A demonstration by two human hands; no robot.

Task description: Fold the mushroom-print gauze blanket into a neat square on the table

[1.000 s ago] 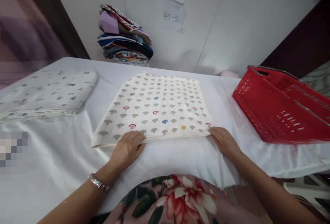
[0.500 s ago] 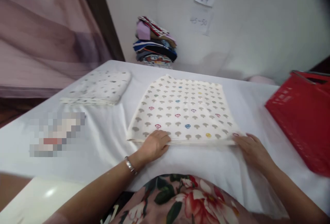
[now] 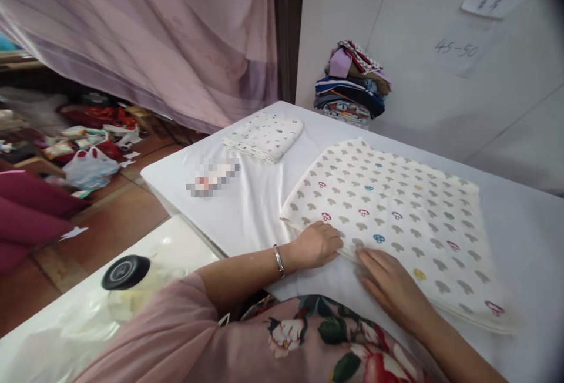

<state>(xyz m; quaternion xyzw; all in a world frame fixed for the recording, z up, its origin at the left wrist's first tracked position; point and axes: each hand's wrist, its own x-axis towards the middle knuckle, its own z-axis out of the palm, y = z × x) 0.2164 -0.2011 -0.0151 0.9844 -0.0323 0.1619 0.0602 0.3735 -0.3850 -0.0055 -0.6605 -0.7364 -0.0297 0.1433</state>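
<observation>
A cream cloth printed with small mushrooms [image 3: 403, 212] lies folded and spread flat on the white-covered table [image 3: 259, 195]. My left hand [image 3: 316, 245], with a silver bracelet at its wrist, has its fingers curled over the cloth's near edge, left of the middle. Close to its right, my right hand [image 3: 394, 283] rests along the same edge, fingers stretched out and fingertips touching the fabric. Its thumb side is partly below the edge. Farther back on the left sits a folded white cloth with small dark prints [image 3: 267, 136].
A blurred-out item [image 3: 212, 177] lies on the table's left part. Folded clothes are stacked [image 3: 352, 83] against the wall. At lower left, a black-lidded jar [image 3: 126, 272] stands on a white surface. A pink curtain [image 3: 198, 36] hangs behind; bags [image 3: 90, 168] crowd the floor.
My right hand has moved left along the near edge, from the right corner to beside my left hand. The left hand keeps its place on the cloth. The view has swung left.
</observation>
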